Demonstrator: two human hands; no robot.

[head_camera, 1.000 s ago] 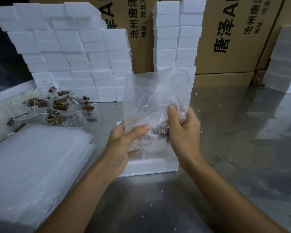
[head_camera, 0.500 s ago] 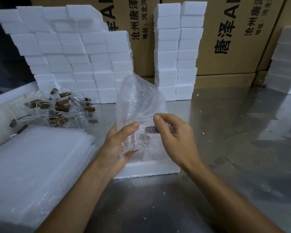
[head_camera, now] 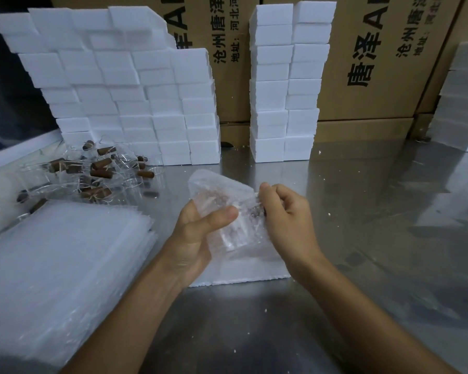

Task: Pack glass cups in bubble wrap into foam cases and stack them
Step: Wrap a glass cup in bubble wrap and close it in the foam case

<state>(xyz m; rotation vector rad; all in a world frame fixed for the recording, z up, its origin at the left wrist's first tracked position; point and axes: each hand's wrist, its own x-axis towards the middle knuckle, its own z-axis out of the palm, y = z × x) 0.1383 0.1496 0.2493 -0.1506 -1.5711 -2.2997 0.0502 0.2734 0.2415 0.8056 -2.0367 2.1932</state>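
Observation:
A glass cup in a bubble wrap bag (head_camera: 222, 201) is held above an open white foam case (head_camera: 243, 276) on the steel table. My left hand (head_camera: 195, 238) grips the bundle from the left, thumb across its front. My right hand (head_camera: 287, 220) pinches the folded-over wrap at the bundle's right side. The cup inside shows only as a blurred clear shape with a dark cork end. A pile of loose glass cups with brown corks (head_camera: 92, 171) lies at the left. A stack of flat bubble wrap bags (head_camera: 60, 271) sits at the near left.
A wall of stacked white foam cases (head_camera: 130, 98) stands at the back left, and two narrow columns of foam cases (head_camera: 284, 85) at back centre. More foam (head_camera: 462, 103) is at the far right. Cardboard boxes (head_camera: 384, 55) line the back. Foam crumbs dot the table (head_camera: 376, 238).
The tall upright flap of bubble wrap has been folded down over the cup. The bundle is now compact, and my right hand has shifted to pinch its right side.

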